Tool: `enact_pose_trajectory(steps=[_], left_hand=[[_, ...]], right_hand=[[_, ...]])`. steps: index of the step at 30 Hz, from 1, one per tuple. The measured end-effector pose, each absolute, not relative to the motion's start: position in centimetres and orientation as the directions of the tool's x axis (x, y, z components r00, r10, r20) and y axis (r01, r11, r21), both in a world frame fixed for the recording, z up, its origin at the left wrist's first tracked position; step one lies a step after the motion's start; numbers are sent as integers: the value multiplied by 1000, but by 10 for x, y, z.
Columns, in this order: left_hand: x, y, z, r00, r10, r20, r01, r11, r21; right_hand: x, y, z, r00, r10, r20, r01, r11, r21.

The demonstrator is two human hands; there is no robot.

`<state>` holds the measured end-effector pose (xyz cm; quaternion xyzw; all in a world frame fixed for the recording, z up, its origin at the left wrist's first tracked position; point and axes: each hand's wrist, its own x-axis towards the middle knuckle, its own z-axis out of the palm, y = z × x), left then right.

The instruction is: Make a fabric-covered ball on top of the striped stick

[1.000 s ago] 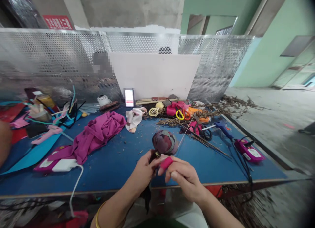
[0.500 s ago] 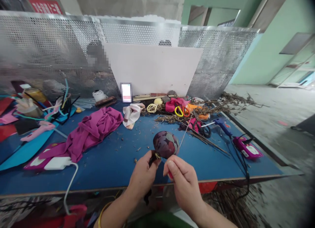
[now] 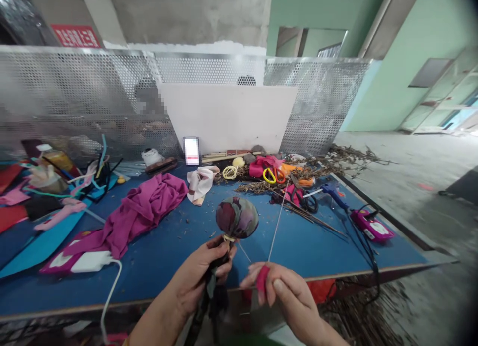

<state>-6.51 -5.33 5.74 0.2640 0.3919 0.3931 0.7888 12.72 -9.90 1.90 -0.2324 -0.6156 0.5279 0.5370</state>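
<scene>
My left hand (image 3: 197, 271) is closed around the gathered fabric neck below a round ball covered in camouflage cloth (image 3: 237, 216). Pale cord binds the neck just under the ball, and dark cloth hangs down below my fingers. My right hand (image 3: 289, 288), apart from the ball on its right, pinches a thin white string (image 3: 277, 221). One stretch of that string leads to the neck; another runs up toward the pile at the back of the table. A pinkish-red wrap (image 3: 262, 281) circles one of my right fingers.
Magenta cloth (image 3: 145, 206) lies on the blue table (image 3: 317, 254) at left, with a white plug and cable (image 3: 93, 261). Scissors (image 3: 309, 202), dried twigs (image 3: 254, 186) and a blue glue gun (image 3: 334, 192) lie at right. Behind stands a white board (image 3: 227, 114).
The ball has come left and stands more upright over my left hand. My right hand has moved down and away from it, drawing the string out. The head view has tilted up slightly.
</scene>
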Motion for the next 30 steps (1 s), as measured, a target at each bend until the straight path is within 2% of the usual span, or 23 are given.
enact_pose_trajectory(steps=[3, 5, 7, 8, 9, 11, 13, 14, 16, 19, 21, 25, 30], left_hand=[[-70, -58, 65, 324, 855, -405, -374, 509, 776], [-70, -64, 69, 248, 899, -360, -292, 424, 857], [-67, -70, 71, 158, 943, -292, -149, 315, 937], [-64, -73, 71, 123, 961, -246, -68, 256, 964], [-62, -76, 71, 107, 975, -194, 8, 195, 981], [-57, -81, 69, 124, 987, -98, 132, 81, 988], [-54, -84, 67, 150, 988, -47, 234, 10, 972], [-54, -84, 65, 148, 988, -43, 269, 1, 963], [-55, -85, 63, 138, 989, -57, 293, 14, 956], [-58, -86, 60, 140, 989, -53, 269, 14, 963], [-58, -88, 60, 135, 990, -44, 299, 2, 954], [-57, -88, 59, 117, 993, -27, 402, -22, 915], [-54, -85, 54, 135, 991, -20, 367, -32, 930]], right_hand=[[145, -94, 3, -185, 962, 203, -197, 166, -966], [159, -85, -2, 82, 992, 98, -2, 99, -995], [169, -74, 4, 321, 935, 148, 169, 97, -981], [171, -68, 11, 350, 916, 197, 194, 134, -972], [170, -63, 20, 300, 924, 235, 173, 190, -966], [160, -55, 42, 13, 970, 244, -6, 244, -970], [144, -52, 62, -226, 960, 167, -121, 142, -982], [136, -51, 70, -284, 950, 128, -148, 88, -985], [122, -54, 78, -301, 950, 86, -119, 53, -992], [112, -60, 80, -216, 964, 152, -21, 151, -988], [113, -61, 77, -210, 962, 173, -56, 165, -985], [119, -55, 75, -291, 950, 111, -246, 38, -969], [119, -57, 75, -207, 971, 120, -179, 83, -980]])
